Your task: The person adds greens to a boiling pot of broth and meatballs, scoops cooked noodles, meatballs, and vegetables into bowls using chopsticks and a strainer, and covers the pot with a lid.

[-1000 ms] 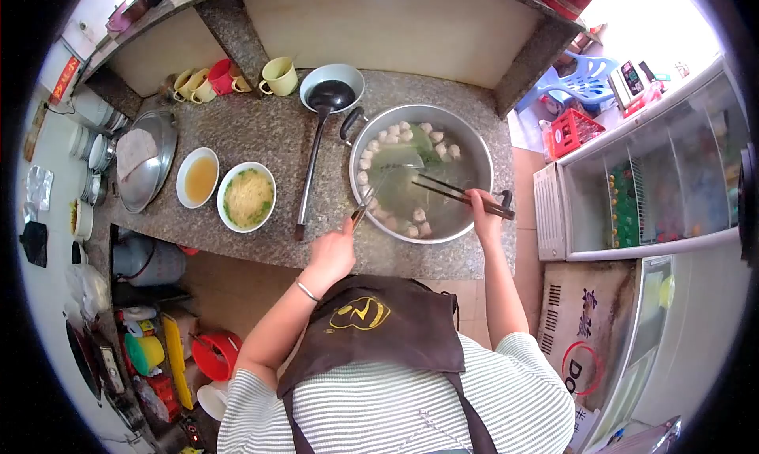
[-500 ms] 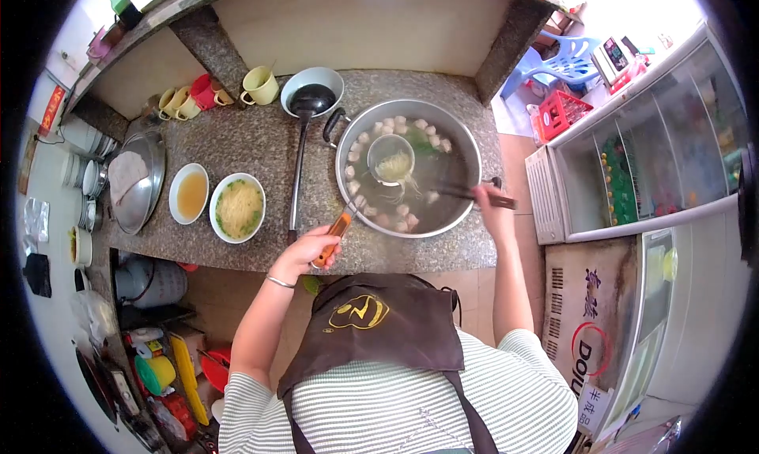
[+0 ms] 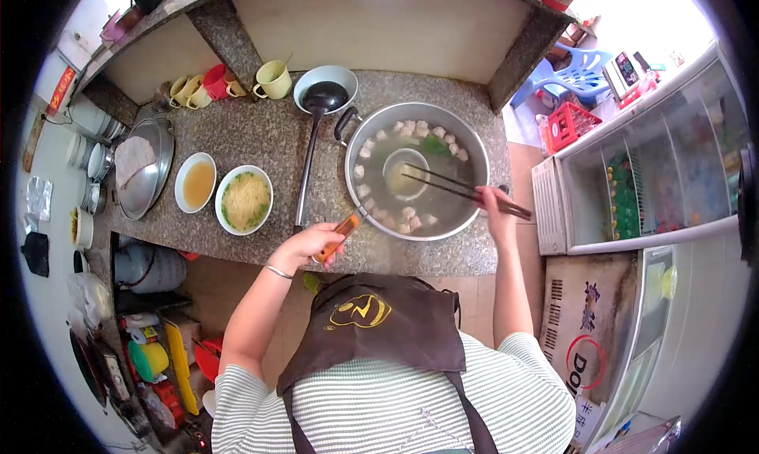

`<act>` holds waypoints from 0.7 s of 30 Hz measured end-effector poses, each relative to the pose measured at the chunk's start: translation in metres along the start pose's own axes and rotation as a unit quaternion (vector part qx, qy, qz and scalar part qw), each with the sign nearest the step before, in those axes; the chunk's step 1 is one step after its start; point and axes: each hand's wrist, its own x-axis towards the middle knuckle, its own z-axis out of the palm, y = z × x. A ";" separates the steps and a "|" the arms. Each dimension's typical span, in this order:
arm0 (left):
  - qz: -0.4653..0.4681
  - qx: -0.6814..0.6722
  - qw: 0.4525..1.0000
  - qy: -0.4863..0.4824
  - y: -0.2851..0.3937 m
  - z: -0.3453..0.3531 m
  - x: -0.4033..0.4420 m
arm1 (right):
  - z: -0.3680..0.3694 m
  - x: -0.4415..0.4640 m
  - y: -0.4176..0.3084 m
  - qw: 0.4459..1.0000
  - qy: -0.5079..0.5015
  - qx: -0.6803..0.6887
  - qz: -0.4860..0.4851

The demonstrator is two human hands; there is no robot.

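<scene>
Around the pot (image 3: 417, 105), grips chopsticks (image 3: 518, 210) in right hand (image 3: 494, 203) at four o'clock, holds orange-handled strainer (image 3: 396, 187) in left hand (image 3: 308, 246) at eight.

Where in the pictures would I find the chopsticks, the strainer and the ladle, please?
Chopsticks (image 3: 455, 183): head view, on the bare shaft of one stick.
Strainer (image 3: 347, 226): head view, on its orange handle.
Ladle (image 3: 309, 162): head view, about midway along its long dark handle.
</scene>
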 end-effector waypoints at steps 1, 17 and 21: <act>0.013 -0.125 0.992 -0.028 -0.002 -0.005 -0.002 | -0.002 -0.007 -0.037 0.999 0.022 -0.010 0.040; 0.106 0.640 0.731 0.212 0.030 0.029 0.000 | 0.020 -0.023 0.016 0.998 -0.028 -0.046 0.011; -0.008 0.374 0.924 0.085 0.029 0.014 0.007 | 0.016 -0.019 0.002 0.998 0.003 -0.059 -0.017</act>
